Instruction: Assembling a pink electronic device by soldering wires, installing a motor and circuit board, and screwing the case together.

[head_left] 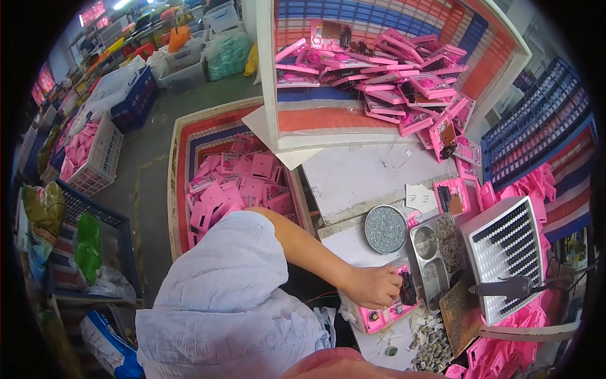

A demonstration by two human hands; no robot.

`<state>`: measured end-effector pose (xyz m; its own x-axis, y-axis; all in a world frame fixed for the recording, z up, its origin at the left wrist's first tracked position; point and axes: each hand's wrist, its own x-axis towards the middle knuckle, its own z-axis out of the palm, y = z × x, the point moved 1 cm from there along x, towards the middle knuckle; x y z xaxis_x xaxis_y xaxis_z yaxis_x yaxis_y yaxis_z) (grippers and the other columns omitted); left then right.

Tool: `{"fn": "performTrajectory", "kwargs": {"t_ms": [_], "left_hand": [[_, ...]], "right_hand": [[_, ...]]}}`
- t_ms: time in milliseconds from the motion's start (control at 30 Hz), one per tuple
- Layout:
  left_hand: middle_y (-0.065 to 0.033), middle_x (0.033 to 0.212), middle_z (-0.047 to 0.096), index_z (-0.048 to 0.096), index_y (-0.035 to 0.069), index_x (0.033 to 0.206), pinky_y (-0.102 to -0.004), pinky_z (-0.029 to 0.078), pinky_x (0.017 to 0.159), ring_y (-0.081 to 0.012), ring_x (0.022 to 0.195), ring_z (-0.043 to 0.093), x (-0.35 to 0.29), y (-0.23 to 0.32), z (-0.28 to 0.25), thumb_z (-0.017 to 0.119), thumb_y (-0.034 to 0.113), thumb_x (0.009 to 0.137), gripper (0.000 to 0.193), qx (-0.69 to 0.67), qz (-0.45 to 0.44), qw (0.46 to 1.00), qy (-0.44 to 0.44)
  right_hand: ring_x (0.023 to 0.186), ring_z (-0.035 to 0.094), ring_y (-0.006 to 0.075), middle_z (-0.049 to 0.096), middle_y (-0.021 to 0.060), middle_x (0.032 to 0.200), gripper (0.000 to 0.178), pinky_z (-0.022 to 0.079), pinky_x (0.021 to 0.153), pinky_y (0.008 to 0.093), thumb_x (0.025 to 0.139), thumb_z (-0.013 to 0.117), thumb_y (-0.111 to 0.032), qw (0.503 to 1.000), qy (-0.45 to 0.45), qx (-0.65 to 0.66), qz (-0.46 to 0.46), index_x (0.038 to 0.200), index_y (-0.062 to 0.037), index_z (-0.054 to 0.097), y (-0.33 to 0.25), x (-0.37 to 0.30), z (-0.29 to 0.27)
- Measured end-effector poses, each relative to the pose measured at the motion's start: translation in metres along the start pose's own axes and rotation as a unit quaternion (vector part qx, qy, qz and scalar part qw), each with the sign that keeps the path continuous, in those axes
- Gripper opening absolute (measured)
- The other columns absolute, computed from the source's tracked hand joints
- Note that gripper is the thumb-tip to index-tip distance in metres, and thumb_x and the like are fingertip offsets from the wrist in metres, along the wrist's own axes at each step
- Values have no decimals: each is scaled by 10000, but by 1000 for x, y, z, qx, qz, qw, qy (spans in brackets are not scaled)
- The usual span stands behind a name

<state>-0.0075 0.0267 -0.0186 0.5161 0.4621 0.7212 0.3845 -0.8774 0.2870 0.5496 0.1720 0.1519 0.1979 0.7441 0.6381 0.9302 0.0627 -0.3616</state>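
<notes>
My left hand reaches in from the left with its fingers bent and closed on a pink plastic housing that lies on the worktable. A black part sits at the housing's far right end, beside my fingertips. A small round dark part shows in its near left corner. The fingertips partly hide what they press on. Just beyond the hand stands a round tin full of tiny grey metal pieces. To the right lies a metal tray with compartments of small parts. My right hand does not show.
Small metallic parts are heaped near a brown board. A dark handheld tool lies across a white slatted basket. Pink housings fill a tilted crate at the back; pink pieces fill another crate on the left.
</notes>
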Motion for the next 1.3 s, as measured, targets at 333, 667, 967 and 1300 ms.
{"fn": "performTrajectory", "kwargs": {"t_ms": [333,667,967,1300], "left_hand": [[-133,1069,656,675,38,1124,-424,520,867,-306,993,638,27,-21,-14,628,233,974,251,-223,-137,965,29],[-78,1090,717,481,0,1475,-218,528,782,-97,909,675,119,-36,-47,690,200,986,569,-496,-365,787,37],[-63,853,714,521,-8,1420,-289,522,614,-109,694,663,78,-43,-32,723,228,947,565,-319,-331,888,17],[-38,587,498,493,65,1492,-340,406,491,-196,481,523,23,-25,-10,742,238,895,669,-172,-309,927,-126]], "right_hand": [[770,614,182,654,73,904,161,541,709,320,992,618,-152,900,22,348,261,1097,-41,668,-118,-183,-70],[962,705,183,697,116,1108,392,646,772,365,990,640,-89,634,-132,708,282,1365,-7,557,-283,-204,63],[674,603,81,713,73,844,614,473,580,225,1013,621,-63,886,-199,400,123,1556,3,342,-270,-239,64],[547,577,170,574,74,625,642,451,550,307,1000,631,-136,894,-315,263,180,1566,-20,352,-262,-341,70]]}}
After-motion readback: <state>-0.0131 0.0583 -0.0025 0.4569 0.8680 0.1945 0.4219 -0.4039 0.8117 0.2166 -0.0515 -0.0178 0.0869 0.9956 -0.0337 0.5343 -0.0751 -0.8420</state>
